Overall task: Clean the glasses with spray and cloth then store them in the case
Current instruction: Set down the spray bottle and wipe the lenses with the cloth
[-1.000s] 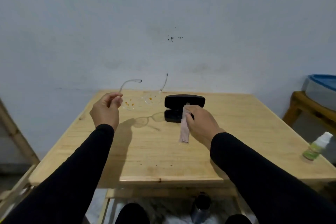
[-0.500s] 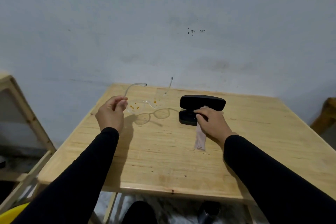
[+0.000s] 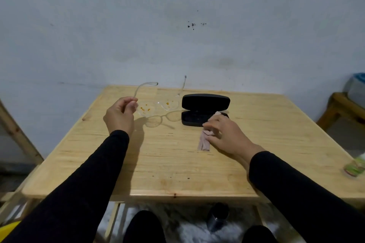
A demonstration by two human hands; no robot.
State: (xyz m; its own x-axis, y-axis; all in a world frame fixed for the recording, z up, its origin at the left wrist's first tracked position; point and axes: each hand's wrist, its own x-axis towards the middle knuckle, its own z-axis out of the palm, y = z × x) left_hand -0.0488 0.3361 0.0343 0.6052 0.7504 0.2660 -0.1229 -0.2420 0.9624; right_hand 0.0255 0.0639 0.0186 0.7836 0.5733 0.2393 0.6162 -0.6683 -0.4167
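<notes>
Meanwhile, the right hand (image 3: 225,132) is drawing the pink cloth (image 3: 204,143) out of the open case (image 3: 204,109) onto the table (image 3: 177,160), grip pinching it, while the left hand (image 3: 120,116) is holding the spotted glasses (image 3: 158,105) aloft, so wiping looks close.

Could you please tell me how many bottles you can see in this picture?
2. A green bottle stands at the table's right edge, partly cut off by the frame. A dark bottle stands on the floor under the near edge. Others may be out of view.
</notes>
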